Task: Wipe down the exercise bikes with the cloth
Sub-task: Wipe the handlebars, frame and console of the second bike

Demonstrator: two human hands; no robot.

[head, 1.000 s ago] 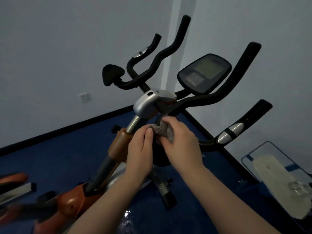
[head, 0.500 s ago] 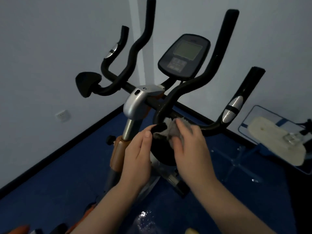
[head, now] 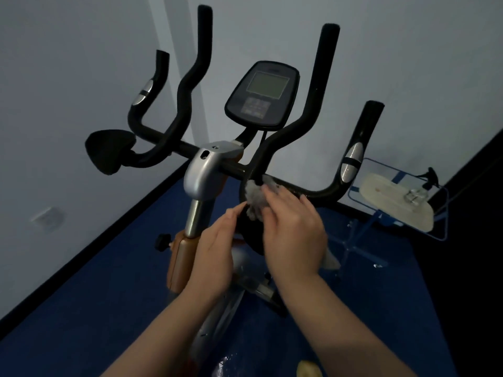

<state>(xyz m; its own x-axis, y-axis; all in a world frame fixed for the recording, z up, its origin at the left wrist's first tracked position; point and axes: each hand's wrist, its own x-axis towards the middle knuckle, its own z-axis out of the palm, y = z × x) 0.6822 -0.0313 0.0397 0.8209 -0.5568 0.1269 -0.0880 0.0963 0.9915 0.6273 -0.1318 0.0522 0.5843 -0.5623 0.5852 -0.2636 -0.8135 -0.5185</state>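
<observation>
Grey cloth (head: 255, 198) sits on the black handlebar (head: 285, 187), just under the screen (head: 262, 95). To wipe well, rub round the whole bar w/ slow strokes. Right hand (head: 295, 235) grip holds the cloth. Left hand (head: 215, 257) pinches the cloth's edge, fingers nearly closed.

support: blue floor (head: 95, 308) | on it: exercise bike (head: 206, 170), blue-framed stand (head: 362, 235) at right
</observation>
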